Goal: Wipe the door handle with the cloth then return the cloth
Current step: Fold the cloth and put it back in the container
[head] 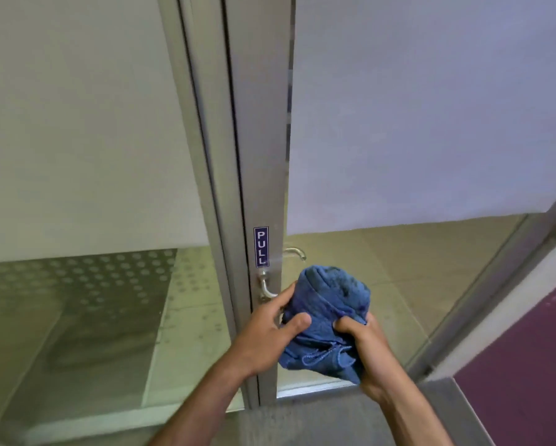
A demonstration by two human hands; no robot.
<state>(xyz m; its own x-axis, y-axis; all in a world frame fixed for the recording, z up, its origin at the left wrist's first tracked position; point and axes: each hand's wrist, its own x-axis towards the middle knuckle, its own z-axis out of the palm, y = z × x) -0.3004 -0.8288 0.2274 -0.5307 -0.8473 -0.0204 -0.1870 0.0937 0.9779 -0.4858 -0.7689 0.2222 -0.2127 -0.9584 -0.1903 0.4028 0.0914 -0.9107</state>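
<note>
Cloth (328, 320): blue, bunched, lower centre of frame, just right of the handle, likely gathered into a pad for wiping.
Left hand (270, 329): grasping the cloth's left side.
Right hand (363, 346): clenched on the cloth's right edge.
Handle (265, 286): metal lever on the door frame, below the PULL sticker (261, 246), not yet covered.

The cloth (329, 320) and left hand (271, 328) hide most of the handle (265, 286); only its base and curved neck show. The right hand (365, 344) has its fingertips buried in the folds. Both forearms run off the bottom edge.
</note>
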